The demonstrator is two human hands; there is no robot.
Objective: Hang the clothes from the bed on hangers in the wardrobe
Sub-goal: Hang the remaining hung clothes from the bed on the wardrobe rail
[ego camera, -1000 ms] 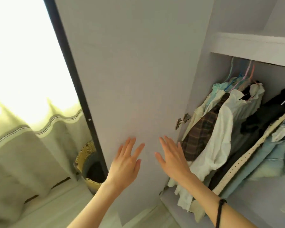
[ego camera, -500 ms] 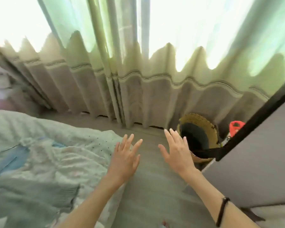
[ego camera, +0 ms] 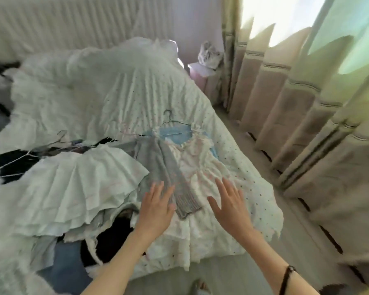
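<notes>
a lot is left for you here. the bed (ego camera: pixel 119 96) fills the left and centre of the frame and clothes are heaped over its near half: a white pleated skirt (ego camera: pixel 73 188) at left centre, a grey knit (ego camera: pixel 168 173) in the middle, a pale frilled dress (ego camera: pixel 202 167) just right of it, dark pieces (ego camera: pixel 6 165) at the far left edge, and denim (ego camera: pixel 66 271) at the lower left. a wire hanger (ego camera: pixel 175 122) lies above the dress, seemingly threaded through its straps, so that one looks closest to ready. more hanger wires (ego camera: pixel 60 137) show at middle left. the wardrobe is not in view, so you can't judge from here what is already hung.

your left hand (ego camera: pixel 156 207), lower centre, has its fingers straight and spread, over the lower end of the grey knit; contact can't be told. your right hand (ego camera: pixel 230 205), just to its right, is likewise spread flat over the dress hem. neither hand holds anything.

the curtain (ego camera: pixel 307 103) runs down the right side.
</notes>
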